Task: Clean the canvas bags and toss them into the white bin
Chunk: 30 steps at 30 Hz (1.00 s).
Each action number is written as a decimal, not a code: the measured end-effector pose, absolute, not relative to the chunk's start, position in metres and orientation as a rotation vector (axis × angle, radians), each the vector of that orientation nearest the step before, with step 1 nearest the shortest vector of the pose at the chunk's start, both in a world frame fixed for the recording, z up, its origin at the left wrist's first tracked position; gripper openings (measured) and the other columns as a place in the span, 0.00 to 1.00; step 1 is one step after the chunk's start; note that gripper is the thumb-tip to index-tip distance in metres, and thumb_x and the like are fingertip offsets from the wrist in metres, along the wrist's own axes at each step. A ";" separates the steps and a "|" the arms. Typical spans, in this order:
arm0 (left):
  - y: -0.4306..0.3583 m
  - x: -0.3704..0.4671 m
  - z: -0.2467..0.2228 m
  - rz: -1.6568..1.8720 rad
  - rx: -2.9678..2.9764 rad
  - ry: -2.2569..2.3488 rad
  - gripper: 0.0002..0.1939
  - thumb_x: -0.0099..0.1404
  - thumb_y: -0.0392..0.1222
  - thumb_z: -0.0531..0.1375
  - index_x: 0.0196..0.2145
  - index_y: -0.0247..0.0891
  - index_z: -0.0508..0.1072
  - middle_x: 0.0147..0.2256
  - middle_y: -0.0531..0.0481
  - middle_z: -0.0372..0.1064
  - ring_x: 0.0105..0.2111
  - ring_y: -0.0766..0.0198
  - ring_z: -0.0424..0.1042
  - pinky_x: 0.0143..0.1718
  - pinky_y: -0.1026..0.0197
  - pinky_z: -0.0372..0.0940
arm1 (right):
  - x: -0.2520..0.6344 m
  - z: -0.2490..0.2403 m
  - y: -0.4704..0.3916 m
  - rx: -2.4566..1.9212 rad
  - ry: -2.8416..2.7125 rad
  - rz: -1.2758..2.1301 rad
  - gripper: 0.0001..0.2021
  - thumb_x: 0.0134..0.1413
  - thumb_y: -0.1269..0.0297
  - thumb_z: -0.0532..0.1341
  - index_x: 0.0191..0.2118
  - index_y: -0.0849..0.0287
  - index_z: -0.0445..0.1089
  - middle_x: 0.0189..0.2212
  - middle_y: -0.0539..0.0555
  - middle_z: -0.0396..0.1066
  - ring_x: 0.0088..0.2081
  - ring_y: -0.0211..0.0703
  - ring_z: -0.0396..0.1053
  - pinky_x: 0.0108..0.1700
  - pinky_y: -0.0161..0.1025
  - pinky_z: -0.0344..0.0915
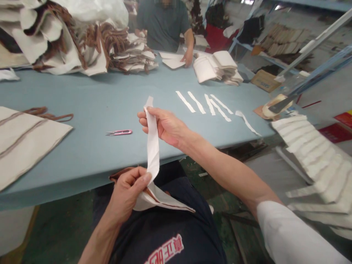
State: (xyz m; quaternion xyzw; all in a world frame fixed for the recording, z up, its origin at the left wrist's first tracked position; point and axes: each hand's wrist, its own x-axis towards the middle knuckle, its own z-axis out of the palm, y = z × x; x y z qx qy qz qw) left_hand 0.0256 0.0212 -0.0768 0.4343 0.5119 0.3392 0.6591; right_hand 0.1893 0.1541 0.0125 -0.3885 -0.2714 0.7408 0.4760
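Observation:
A white strip (153, 146) runs upright between my two hands. Near its top end, my right hand (165, 124) pinches it between thumb and fingers, above the table's front edge. My left hand (132, 189) closes on the strip's lower end together with a cream fabric piece with brown edging (162, 201), which lies over my lap. Pink-handled thread snips (119, 132) rest on the blue table (90, 99), left of the strip. Several loose white strips (197, 102) lie on the table to the right of my right hand.
Piles of cream and brown pieces (90, 47) stand at the back left. Large cream panels (24, 139) lie at the left. Across the table, a person (167, 25) touches white pieces beside a stack (214, 66). A slanted metal pole and layered strips (310, 154) are at the right.

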 end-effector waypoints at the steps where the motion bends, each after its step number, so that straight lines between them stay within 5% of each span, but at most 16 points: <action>1: 0.018 0.026 -0.076 0.764 0.990 1.160 0.28 0.56 0.68 0.72 0.27 0.41 0.71 0.18 0.54 0.72 0.17 0.64 0.69 0.21 0.66 0.62 | 0.189 0.012 0.153 -0.964 -0.676 1.800 0.13 0.75 0.70 0.61 0.35 0.60 0.75 0.30 0.50 0.81 0.33 0.35 0.78 0.37 0.32 0.79; 8: -0.007 0.051 -0.071 0.793 1.229 1.254 0.20 0.63 0.57 0.69 0.23 0.40 0.73 0.20 0.54 0.69 0.21 0.64 0.66 0.24 0.66 0.61 | 0.187 0.007 0.130 -1.029 -0.962 1.684 0.14 0.65 0.57 0.70 0.31 0.59 0.72 0.23 0.46 0.76 0.20 0.30 0.64 0.23 0.30 0.64; 12: -0.015 0.052 -0.068 0.873 1.243 1.397 0.19 0.66 0.60 0.66 0.29 0.42 0.80 0.24 0.53 0.73 0.24 0.60 0.69 0.27 0.63 0.66 | 0.191 0.005 0.109 -0.943 -1.229 1.572 0.20 0.54 0.46 0.73 0.30 0.58 0.70 0.18 0.41 0.66 0.19 0.29 0.55 0.21 0.31 0.52; 16: -0.014 0.030 -0.062 1.006 1.190 1.557 0.23 0.65 0.65 0.67 0.33 0.40 0.82 0.27 0.51 0.73 0.27 0.59 0.70 0.28 0.63 0.66 | 0.198 0.011 0.089 -1.077 -1.481 1.471 0.18 0.60 0.50 0.67 0.28 0.57 0.68 0.19 0.40 0.57 0.22 0.30 0.51 0.24 0.33 0.48; 24: 0.000 0.013 -0.035 1.061 1.045 1.465 0.28 0.63 0.68 0.71 0.44 0.39 0.81 0.22 0.55 0.72 0.21 0.59 0.71 0.25 0.63 0.64 | 0.209 0.020 0.066 -1.315 -1.861 1.278 0.12 0.64 0.62 0.63 0.29 0.58 0.70 0.20 0.44 0.61 0.25 0.33 0.57 0.29 0.35 0.49; 30: 0.003 0.008 -0.037 1.053 1.088 1.404 0.23 0.68 0.65 0.67 0.36 0.40 0.79 0.24 0.51 0.76 0.23 0.58 0.74 0.25 0.63 0.65 | 0.214 0.016 0.057 -1.317 -1.875 1.351 0.11 0.63 0.63 0.64 0.28 0.59 0.70 0.21 0.44 0.61 0.24 0.32 0.56 0.28 0.34 0.49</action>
